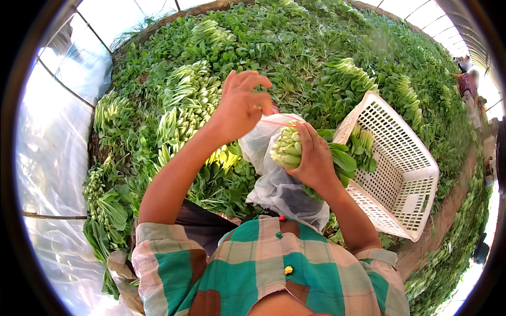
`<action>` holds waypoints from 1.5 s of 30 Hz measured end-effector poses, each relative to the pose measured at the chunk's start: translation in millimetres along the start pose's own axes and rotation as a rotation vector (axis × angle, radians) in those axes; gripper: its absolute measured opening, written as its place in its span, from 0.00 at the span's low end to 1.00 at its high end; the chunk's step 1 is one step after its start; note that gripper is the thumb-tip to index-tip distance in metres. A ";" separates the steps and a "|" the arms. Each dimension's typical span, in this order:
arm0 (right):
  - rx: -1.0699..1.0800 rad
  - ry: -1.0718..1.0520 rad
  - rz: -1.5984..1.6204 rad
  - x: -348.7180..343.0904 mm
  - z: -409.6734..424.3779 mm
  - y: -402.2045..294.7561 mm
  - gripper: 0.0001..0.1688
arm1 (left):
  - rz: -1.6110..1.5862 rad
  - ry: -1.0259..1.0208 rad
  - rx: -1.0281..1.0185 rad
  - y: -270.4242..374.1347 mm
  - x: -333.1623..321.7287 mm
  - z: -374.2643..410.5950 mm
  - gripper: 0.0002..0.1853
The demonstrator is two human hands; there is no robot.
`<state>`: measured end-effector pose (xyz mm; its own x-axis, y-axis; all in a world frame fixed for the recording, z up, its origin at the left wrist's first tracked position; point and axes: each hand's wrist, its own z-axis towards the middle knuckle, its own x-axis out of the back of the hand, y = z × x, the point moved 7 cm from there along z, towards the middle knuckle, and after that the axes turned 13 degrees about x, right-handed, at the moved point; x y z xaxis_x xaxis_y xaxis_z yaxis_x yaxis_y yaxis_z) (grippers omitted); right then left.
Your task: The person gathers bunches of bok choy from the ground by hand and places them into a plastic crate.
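My right hand (316, 156) grips a bunch of leafy greens (287, 148), its pale stem ends pointing left and its dark leaves to the right. A thin red band (290, 117) stretches from the bunch to my raised left hand (245, 102), whose fingers are bent around the band's other end. Below the bunch, crumpled white plastic (276, 193) lies over my lap. Close to the right stands a white perforated plastic basket (419, 158), tilted, with a bundle of greens (361, 146) inside at its left side.
Rows of cut greens (193, 94) lie left of my hands, with more piles (352, 75) beyond the basket. Leafy plants cover the ground. A plastic greenhouse wall (55, 158) runs along the left. Other people (468, 85) are far off at the right, beside a dirt path (454, 205).
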<state>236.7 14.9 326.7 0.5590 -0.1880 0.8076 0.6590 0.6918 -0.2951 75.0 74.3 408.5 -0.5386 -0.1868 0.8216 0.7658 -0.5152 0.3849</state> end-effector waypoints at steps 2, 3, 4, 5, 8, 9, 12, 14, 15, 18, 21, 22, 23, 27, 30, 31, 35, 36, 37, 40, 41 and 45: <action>-0.009 0.017 -0.029 0.5 0.0 0.4 0.56 | 0.125 -0.061 -0.049 35.7 9.9 -33.4 0.12; -0.010 0.025 -0.042 0.1 0.3 -0.4 0.56 | 0.146 -0.085 -0.052 47.3 8.9 -47.1 0.13; -0.016 0.045 -0.034 1.2 0.4 -0.4 0.54 | 0.068 -0.093 -0.033 52.1 7.7 -55.9 0.12; -0.024 0.065 -0.028 2.8 0.1 0.1 0.53 | -0.012 -0.102 -0.016 55.1 5.7 -62.7 0.12; -0.029 0.111 0.001 4.0 2.0 1.4 0.51 | -0.168 -0.117 0.010 69.6 -19.1 -103.2 0.10; -0.035 0.124 0.005 4.3 2.1 3.5 0.50 | -0.213 -0.122 0.008 66.3 -34.7 -112.8 0.09; -0.058 0.065 -0.001 3.8 -1.0 6.1 0.49 | -0.004 0.100 -0.057 39.6 -59.3 -122.6 0.10; -0.085 0.051 -0.013 3.2 -1.8 6.2 0.50 | 0.086 0.170 -0.090 26.2 -67.5 -109.7 0.07; -0.095 0.046 -0.021 3.9 -0.5 7.1 0.50 | 0.131 0.209 -0.107 19.6 -68.7 -98.1 0.06; -0.094 0.016 -0.039 1.6 0.5 5.1 0.51 | 0.192 0.139 -0.013 2.6 -76.7 -68.0 0.18; -0.074 0.015 -0.057 -2.1 1.6 3.5 0.52 | 0.022 -0.048 0.084 -6.4 -86.0 -41.7 0.29; -0.068 0.012 -0.051 -2.7 2.6 2.4 0.52 | -0.100 -0.172 0.141 -10.3 -95.9 -35.0 0.30; -0.074 0.023 -0.027 -1.9 3.5 3.5 0.52 | -0.223 -0.295 0.198 -15.0 -105.6 -30.7 0.30; -0.099 0.057 0.019 -1.0 1.4 9.0 0.51 | -0.497 -0.612 0.273 -28.2 -130.3 -17.6 0.32; -0.123 0.074 0.021 -0.7 0.1 9.6 0.52 | -0.488 -0.831 0.354 -27.4 -139.6 -13.6 0.29; -0.132 0.081 0.022 -0.2 0.1 9.3 0.52 | -0.475 -0.833 0.360 -28.5 -141.0 -13.6 0.29; -0.141 0.121 0.050 0.2 -4.8 14.1 0.54 | -0.722 -0.889 0.525 -34.2 -140.6 -25.7 0.30; -0.147 0.130 0.060 1.5 -5.3 15.4 0.55 | -0.858 -0.910 0.602 -35.8 -138.8 -31.7 0.31; -0.152 0.138 0.071 2.7 -5.7 16.4 0.55 | -0.965 -0.860 0.618 -36.6 -137.1 -36.4 0.32; -0.152 0.164 0.127 5.0 -6.3 19.2 0.56 | -1.294 -0.693 0.648 -37.2 -145.6 -59.4 0.36; -0.171 0.158 0.151 4.5 -9.3 22.2 0.56 | -1.404 -0.629 0.650 -34.4 -149.4 -65.8 0.37; -0.242 0.134 0.260 3.4 -19.1 33.6 0.60 | -1.691 -0.313 0.687 -19.2 -156.9 -84.3 0.36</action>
<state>270.3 24.1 309.7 0.7737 -0.1279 0.6205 0.5770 0.5467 -0.6068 115.2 43.0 236.7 -0.7733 0.2859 -0.5659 -0.4198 0.4380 0.7949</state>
